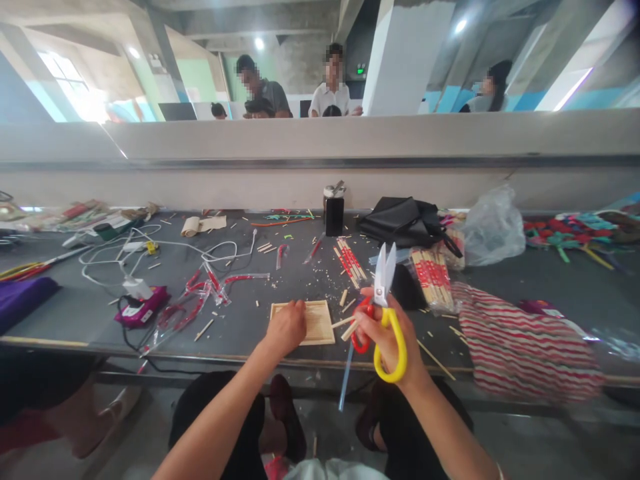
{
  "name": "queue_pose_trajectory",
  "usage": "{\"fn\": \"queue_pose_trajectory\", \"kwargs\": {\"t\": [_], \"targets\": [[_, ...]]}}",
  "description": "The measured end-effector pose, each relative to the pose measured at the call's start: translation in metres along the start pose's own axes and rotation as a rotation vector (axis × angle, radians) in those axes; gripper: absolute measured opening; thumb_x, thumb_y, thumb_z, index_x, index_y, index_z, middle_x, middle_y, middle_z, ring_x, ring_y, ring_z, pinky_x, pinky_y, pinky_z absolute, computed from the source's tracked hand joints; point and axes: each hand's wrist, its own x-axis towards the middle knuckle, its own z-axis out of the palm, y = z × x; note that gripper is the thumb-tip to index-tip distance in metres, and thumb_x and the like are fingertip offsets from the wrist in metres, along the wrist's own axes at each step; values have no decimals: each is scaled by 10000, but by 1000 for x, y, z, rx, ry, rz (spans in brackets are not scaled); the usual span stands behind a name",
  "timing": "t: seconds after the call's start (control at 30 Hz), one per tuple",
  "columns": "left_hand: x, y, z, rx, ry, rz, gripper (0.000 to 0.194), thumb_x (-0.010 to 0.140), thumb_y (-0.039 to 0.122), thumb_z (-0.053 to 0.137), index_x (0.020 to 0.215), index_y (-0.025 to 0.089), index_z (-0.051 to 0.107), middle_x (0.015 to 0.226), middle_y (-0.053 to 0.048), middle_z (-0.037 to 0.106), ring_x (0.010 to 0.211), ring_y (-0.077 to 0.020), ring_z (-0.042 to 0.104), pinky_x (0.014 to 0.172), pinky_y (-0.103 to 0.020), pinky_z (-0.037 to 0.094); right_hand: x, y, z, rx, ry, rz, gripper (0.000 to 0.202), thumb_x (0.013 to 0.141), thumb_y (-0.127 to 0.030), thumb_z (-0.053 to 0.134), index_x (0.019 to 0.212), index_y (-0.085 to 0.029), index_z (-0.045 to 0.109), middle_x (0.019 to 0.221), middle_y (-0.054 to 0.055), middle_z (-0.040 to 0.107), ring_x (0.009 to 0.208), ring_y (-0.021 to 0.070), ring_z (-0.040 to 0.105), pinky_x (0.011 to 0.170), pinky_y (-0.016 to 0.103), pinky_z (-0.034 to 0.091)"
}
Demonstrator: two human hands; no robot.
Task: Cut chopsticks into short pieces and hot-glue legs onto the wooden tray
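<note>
My left hand (287, 327) rests on the left part of a small, flat rectangular panel of thin wooden sticks (320, 323) with a raised edge. Its fingers are curled and pressed together; what they pinch, if anything, is hidden. To the right, my right hand (397, 337) is closed around scissors (384, 283) with one yellow and one red handle. Their blades point up and away from me, slightly apart. Short wooden sticks (350, 330) also show at the fingers of that hand, just right of the panel.
Red-wrapped stick bundles (433, 277), a black pouch (405, 220) and a clear plastic bag (495, 227) lie at right. A striped cloth (525, 347) overhangs the table edge. White cables (170, 247) and torn wrappers (205, 287) lie left. A dark container (334, 210) stands behind.
</note>
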Motion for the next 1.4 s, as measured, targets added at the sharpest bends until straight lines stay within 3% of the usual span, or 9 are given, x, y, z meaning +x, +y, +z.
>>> {"fn": "queue_pose_trajectory", "kwargs": {"t": [0.23,0.3,0.33,0.43,0.53,0.7,0.93,1.17,1.4], "targets": [[-19,15,-19,214,125,75,231,820,121,446,1009,140,577,1140,-177,542,1113,-319,492,957,-476,352,-4,-9,-4,-7,4,-14,483,788,-280,681,1220,-237,469,706,-55,578,458,85,494,441,231,454],[-30,29,-29,166,136,140,246,867,162,412,1042,167,586,1114,-124,591,1078,-257,525,953,-394,377,-5,-14,-3,-16,-16,-15,484,792,-284,680,1222,-248,461,709,-59,579,458,87,499,441,230,454],[-36,37,-32,-18,113,201,251,907,222,386,1008,163,607,1038,-104,633,1010,-227,563,910,-345,410,-6,-16,-3,-27,-28,-17,478,796,-288,676,1221,-252,457,708,-62,579,457,88,500,438,229,452],[-51,59,-33,-573,-207,200,402,917,438,387,819,145,643,815,-81,691,769,-187,630,707,-282,481,-8,-25,-2,-107,-53,-34,409,813,-301,656,1179,-244,483,705,-59,583,450,89,507,439,229,453],[-60,71,-28,-936,-451,125,403,864,487,490,767,122,628,720,-96,694,631,-167,640,580,-258,487,-12,-33,-4,-183,-64,-38,368,819,-312,647,1150,-232,507,705,-53,583,449,87,510,442,226,457],[-64,76,-20,-1293,-605,-68,333,804,432,617,818,100,629,740,-120,711,573,-175,669,458,-220,484,-19,-41,-11,-178,-54,-15,473,798,-359,678,1214,-246,485,749,-31,609,505,116,556,443,236,475],[-73,90,-11,-1493,-769,-165,352,891,357,467,956,62,648,783,-141,716,590,-192,693,416,-224,519,-22,-43,-18,-353,25,-141,414,794,-363,681,1168,-247,544,826,6,658,680,158,636,631,290,536],[-81,96,-11,-1542,-743,-111,274,914,303,463,880,89,630,776,-141,722,639,-197,710,448,-217,541,-28,-41,-17,-353,51,-215,426,795,-372,692,1184,-284,539,843,5,675,698,171,653,655,311,539],[-79,93,-12,-1630,-388,-107,137,856,238,594,856,109,640,835,-115,736,738,-187,709,605,-243,553,-36,-40,-22,-417,144,-228,480,782,-383,706,1208,-273,514,845,15,675,745,188,662,699,334,539]]}}
